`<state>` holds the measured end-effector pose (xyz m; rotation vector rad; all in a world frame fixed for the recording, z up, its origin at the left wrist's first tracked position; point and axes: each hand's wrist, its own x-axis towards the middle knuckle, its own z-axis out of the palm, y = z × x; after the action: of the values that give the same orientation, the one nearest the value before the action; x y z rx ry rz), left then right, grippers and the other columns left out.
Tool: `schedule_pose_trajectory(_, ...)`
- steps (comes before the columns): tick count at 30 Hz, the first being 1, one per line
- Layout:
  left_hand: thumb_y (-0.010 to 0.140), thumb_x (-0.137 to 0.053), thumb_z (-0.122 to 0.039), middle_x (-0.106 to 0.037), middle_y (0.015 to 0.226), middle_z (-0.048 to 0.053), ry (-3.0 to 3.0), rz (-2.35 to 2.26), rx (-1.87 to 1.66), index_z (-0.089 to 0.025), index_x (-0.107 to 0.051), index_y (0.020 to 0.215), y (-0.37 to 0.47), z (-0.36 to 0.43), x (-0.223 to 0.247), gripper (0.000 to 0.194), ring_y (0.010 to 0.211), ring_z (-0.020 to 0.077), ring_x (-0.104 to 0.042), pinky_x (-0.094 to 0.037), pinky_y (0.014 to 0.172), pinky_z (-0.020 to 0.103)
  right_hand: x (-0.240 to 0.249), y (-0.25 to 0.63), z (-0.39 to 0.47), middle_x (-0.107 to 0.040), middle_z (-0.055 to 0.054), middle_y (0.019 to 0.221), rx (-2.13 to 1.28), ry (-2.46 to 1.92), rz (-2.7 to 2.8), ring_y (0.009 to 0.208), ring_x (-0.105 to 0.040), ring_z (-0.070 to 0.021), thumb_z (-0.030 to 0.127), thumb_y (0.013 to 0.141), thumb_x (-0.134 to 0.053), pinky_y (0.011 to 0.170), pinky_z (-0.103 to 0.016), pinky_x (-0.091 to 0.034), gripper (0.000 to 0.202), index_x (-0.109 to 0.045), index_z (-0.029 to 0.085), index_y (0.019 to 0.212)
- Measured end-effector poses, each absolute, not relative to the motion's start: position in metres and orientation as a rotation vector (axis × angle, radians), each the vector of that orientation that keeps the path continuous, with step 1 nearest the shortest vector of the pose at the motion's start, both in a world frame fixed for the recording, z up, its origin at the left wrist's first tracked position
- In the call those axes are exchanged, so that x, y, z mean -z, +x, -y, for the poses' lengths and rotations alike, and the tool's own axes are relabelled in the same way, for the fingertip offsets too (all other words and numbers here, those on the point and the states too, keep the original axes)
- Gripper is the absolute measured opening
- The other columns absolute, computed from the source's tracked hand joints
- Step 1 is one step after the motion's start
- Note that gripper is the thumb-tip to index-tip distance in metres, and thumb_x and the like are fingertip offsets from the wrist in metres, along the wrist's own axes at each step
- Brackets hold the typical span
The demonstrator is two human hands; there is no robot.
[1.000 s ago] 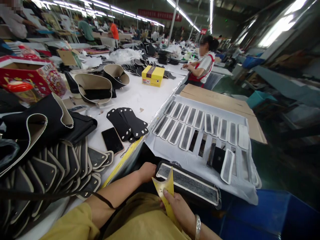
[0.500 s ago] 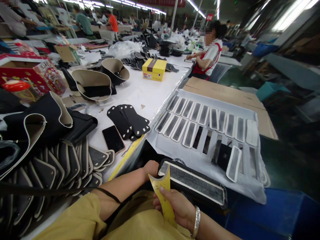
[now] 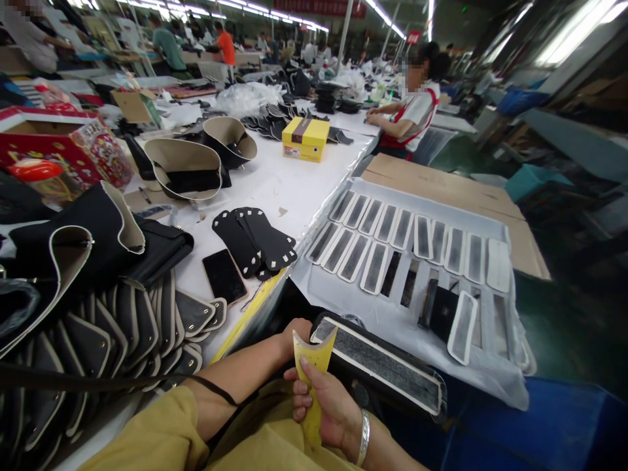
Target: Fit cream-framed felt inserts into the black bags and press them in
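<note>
A yellow curved tool (image 3: 314,356) with a notched, two-pointed top stands upright in my right hand (image 3: 330,409). The thumb lies along its face and the fingers wrap round its edge. Behind it is a black bag (image 3: 377,366), its long grey base panel edged in white. At the bag's left end my left hand (image 3: 297,332) is closed on the edge, its fingers partly hidden by the bag and the yellow tool. The tool's top overlaps the panel's left end in view; whether they touch I cannot tell.
Several white-edged grey strips (image 3: 373,268) lie on a pale sheet (image 3: 338,297) at right. On the white table are a phone (image 3: 224,276), black straps (image 3: 255,241), a yellow box (image 3: 307,139) and stacked flaps (image 3: 127,320). A co-worker (image 3: 417,111) sits farther back.
My right hand and the yellow tool have shifted left and turned more upright. The thumb sits higher on the tool's face. My left hand stays at the bag's end.
</note>
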<state>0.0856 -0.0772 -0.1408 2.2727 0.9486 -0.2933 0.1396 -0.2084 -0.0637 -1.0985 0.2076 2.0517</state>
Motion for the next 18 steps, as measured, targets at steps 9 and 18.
schedule_pose_trajectory(9, 0.079, -0.057, -0.039, -0.068, 0.076, 0.014, 2.248, -1.001, 0.418, -0.012, -0.065, 0.065, 0.089, 0.078, 0.140, 0.032, 0.078, 0.0283, -0.065, -0.047, 0.067, 0.035, 0.076, 0.122, 0.204, -0.034, 0.009, 0.051, -1.941, -1.010, -0.207, 0.044, -0.026, -0.0032, 0.050, 0.064, -0.073, 0.045, -0.019, -0.026, 0.045, -0.059, 0.011, 0.080)
schedule_pose_trajectory(18, 0.085, -0.056, -0.037, -0.064, 0.087, 0.005, 2.194, -0.997, 0.475, -0.011, -0.062, 0.087, 0.088, 0.078, 0.128, 0.027, 0.081, 0.0176, -0.062, -0.050, 0.073, 0.035, 0.082, 0.118, 0.202, -0.032, 0.009, 0.049, -1.883, -0.983, -0.216, 0.044, -0.023, -0.0033, 0.052, 0.060, -0.074, 0.045, -0.019, -0.023, 0.045, -0.057, 0.013, 0.075)
